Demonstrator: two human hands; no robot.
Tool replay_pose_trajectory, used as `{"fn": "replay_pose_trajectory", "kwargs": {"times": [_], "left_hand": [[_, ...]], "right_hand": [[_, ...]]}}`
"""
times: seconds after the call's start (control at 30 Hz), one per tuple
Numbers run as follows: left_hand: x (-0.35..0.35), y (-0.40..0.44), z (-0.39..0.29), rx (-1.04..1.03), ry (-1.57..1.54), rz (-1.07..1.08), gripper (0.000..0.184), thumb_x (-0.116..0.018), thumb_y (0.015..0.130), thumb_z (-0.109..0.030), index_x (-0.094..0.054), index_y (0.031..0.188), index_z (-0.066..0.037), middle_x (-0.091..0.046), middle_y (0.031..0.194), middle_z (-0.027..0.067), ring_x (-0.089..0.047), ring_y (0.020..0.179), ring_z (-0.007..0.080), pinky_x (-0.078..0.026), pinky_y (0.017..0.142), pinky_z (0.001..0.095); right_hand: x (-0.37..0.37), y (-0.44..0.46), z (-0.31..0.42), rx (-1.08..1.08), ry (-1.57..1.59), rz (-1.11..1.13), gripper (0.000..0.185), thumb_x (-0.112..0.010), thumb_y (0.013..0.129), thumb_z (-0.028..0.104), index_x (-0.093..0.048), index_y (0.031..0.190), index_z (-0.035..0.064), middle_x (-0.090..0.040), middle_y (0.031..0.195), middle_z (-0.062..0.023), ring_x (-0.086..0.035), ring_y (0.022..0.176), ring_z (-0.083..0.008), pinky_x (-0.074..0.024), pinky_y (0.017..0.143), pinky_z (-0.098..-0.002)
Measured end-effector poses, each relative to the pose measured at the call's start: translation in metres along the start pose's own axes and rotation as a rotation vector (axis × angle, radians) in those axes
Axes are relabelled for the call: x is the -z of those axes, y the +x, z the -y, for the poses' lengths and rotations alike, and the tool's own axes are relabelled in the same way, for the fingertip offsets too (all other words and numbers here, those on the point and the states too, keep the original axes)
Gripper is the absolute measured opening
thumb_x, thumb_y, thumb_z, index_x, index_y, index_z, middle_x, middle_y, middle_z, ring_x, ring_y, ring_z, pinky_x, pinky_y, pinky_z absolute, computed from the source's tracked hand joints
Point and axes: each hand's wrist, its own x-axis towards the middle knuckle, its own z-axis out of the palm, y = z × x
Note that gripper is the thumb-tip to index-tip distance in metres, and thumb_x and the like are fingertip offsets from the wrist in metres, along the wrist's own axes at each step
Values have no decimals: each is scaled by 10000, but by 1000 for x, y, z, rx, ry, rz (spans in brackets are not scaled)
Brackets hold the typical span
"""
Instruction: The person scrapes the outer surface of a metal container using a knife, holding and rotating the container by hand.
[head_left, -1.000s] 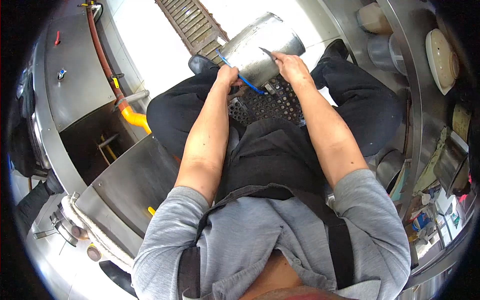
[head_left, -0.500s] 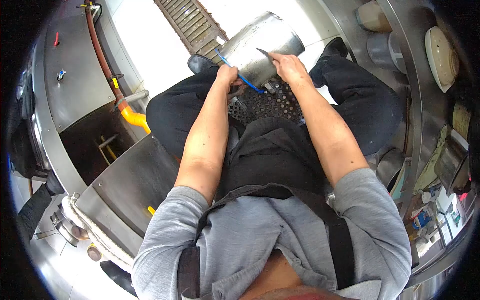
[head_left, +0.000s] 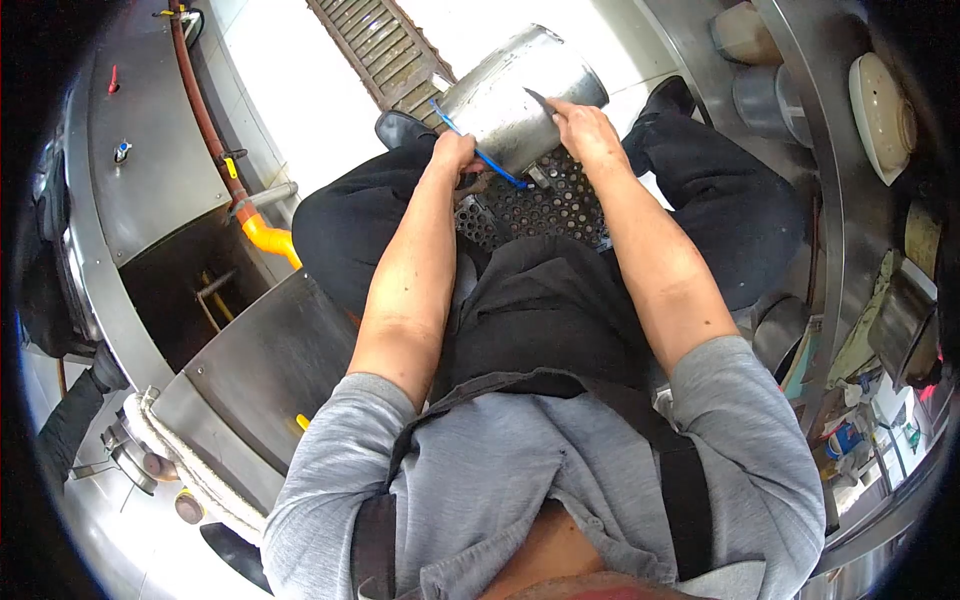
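A dented metal cylinder point(head_left: 515, 90) lies tilted between my feet, a blue band point(head_left: 493, 164) along its near left end. At that end my left hand point(head_left: 456, 153) is closed on the rim beside the band; its fingertips are partly hidden. My right hand point(head_left: 588, 130) grips a small dark knife point(head_left: 539, 99), whose blade points up and left over the cylinder's side. Whether the blade touches the metal I cannot tell. Beneath the cylinder's near end is a dark perforated metal plate point(head_left: 550, 205).
A slatted floor grate point(head_left: 385, 45) lies beyond my left foot. On the left are a steel counter point(head_left: 150, 150) and an orange pipe point(head_left: 268, 238). Steel shelving point(head_left: 835, 190) with pots and a pale oval dish point(head_left: 882, 118) stands at the right.
The knife first moved slightly left and down with my right hand, then back right and up, its blade turned more steeply. My left hand and the cylinder have hardly moved.
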Motion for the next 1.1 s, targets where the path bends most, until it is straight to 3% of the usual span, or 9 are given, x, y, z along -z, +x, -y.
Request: {"fn": "replay_pose_trajectory", "kwargs": {"times": [0.17,0.47,0.53,0.6,0.7,0.87,0.97,1.07,1.1], "left_hand": [[0,27,19,-14,97,30,278,-455,852,-88,-603,935,132,-673,809,203,-689,636,269,-584,511,359],[-1,11,8,16,5,38,270,-460,848,-97,-616,923,111,-682,814,207,-698,637,281,-580,509,358],[-1,12,8,17,15,32,270,-460,848,-98,-617,920,109,-682,813,203,-697,636,279,-579,508,357],[-2,10,6,20,25,28,269,-460,848,-99,-618,917,107,-683,813,200,-697,636,277,-578,507,357],[-2,6,7,28,9,16,270,-458,846,-103,-622,911,102,-686,820,201,-696,622,283,-572,503,359],[-3,24,19,-26,53,24,271,-470,834,-98,-612,911,119,-682,820,208,-697,633,296,-565,494,376],[-5,22,20,-3,4,5,272,-467,837,-101,-606,901,124,-682,824,210,-696,630,299,-565,495,381],[-5,16,16,-45,14,1,283,-457,838,-106,-604,894,128,-682,833,213,-695,623,300,-571,502,373],[-5,16,15,-47,12,1,283,-457,838,-106,-604,894,128,-682,833,213,-695,623,300,-571,502,373]], "right_hand": [[5,-7,11,29,-59,90,310,-519,903,149,-615,1187,226,-647,1071,-166,-596,1032,-365,-476,903,-454],[11,-10,15,5,-53,92,330,-522,903,149,-599,1210,242,-652,1049,-166,-603,1006,-362,-478,889,-461],[7,-10,15,96,-79,62,299,-547,904,168,-628,1192,170,-651,1062,-180,-605,1009,-373,-472,899,-453],[6,-7,10,48,-66,87,293,-556,898,169,-636,1180,169,-653,1059,-174,-607,1006,-368,-474,899,-443],[-2,-3,-2,37,-34,0,321,-535,902,170,-621,1204,238,-651,1086,-142,-598,1038,-348,-476,908,-453],[0,-4,-6,71,-57,74,349,-526,910,171,-593,1241,256,-641,1116,-146,-599,1040,-344,-474,919,-443],[17,-6,-6,-144,22,-15,340,-524,915,180,-599,1236,261,-637,1123,-152,-588,1071,-342,-465,942,-426],[16,-7,-13,-161,17,-43,347,-527,914,184,-592,1243,270,-638,1125,-148,-591,1067,-341,-464,950,-420],[15,-9,-12,-72,46,0,347,-531,909,175,-597,1240,258,-635,1134,-145,-591,1065,-342,-460,960,-414]]}}
